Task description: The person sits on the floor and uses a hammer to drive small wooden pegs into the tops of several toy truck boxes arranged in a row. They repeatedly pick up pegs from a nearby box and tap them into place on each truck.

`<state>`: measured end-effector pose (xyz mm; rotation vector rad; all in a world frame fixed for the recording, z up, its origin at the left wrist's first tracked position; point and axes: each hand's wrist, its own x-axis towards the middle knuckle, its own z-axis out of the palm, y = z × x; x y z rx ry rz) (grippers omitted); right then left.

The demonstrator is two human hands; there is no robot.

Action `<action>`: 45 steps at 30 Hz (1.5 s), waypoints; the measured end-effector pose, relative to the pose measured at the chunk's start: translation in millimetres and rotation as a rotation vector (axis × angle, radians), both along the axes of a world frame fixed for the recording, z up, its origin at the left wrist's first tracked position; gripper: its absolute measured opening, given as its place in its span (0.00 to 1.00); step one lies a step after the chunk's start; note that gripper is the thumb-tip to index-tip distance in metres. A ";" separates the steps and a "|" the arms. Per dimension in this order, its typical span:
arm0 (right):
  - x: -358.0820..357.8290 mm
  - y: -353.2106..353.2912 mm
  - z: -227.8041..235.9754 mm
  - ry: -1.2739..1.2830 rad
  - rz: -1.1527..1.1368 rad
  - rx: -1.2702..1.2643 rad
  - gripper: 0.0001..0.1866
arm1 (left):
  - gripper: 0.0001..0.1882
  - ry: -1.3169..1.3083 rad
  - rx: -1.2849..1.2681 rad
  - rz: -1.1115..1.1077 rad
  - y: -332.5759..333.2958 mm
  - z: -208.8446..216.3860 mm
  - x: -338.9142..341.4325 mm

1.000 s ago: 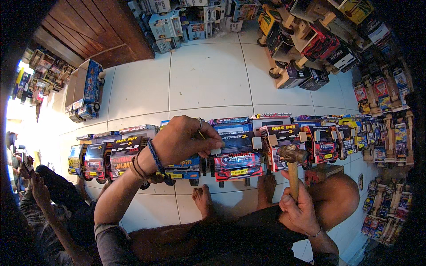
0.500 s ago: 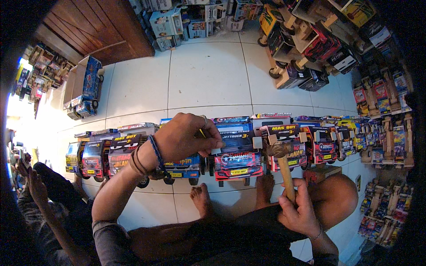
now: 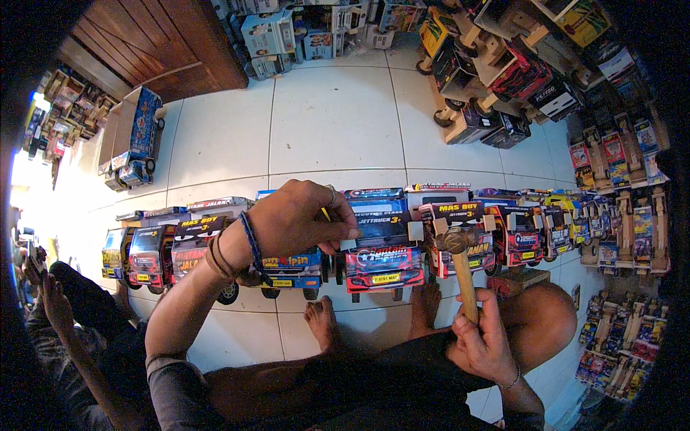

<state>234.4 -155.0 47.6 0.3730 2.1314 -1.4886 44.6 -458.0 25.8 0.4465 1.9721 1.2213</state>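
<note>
My right hand (image 3: pixel 483 339) is wrapped round the wooden handle of a hammer (image 3: pixel 466 287). The hammer's worn, rounded head is raised in front of a black and red toy truck. My left hand (image 3: pixel 298 215) reaches over the row, thumb and fingers pinched together at the left front corner of a blue and red toy truck (image 3: pixel 384 262). Just below the fingertips shows a small pale wooden block (image 3: pixel 348 244); whatever is between the fingers is hidden. A matching block (image 3: pixel 415 230) sticks out at that truck's right side.
Toy trucks stand side by side across the tiled floor (image 3: pixel 330 122). More trucks are stacked at the far right (image 3: pixel 489 79) and along the right edge. A blue open-bed truck (image 3: pixel 136 136) stands near a wooden door (image 3: pixel 162 43). Another person's hand (image 3: pixel 56 305) is at the left.
The hammer head has shifted slightly to the right. My left hand keeps its pinch at the same corner of the blue and red truck. The whole view has drifted a little.
</note>
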 end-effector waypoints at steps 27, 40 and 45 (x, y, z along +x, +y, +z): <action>-4.5 -5.1 5.4 0.155 0.212 0.262 0.24 | 0.08 -0.032 0.023 -0.009 0.8 -3.0 -3.5; -2.4 -19.3 3.2 0.303 0.282 0.325 0.28 | 0.10 -0.024 0.025 -0.012 1.5 -4.6 -3.9; -5.3 -21.9 -4.2 0.494 0.390 0.398 0.30 | 0.09 -0.005 -0.012 -0.026 1.0 -3.3 -4.2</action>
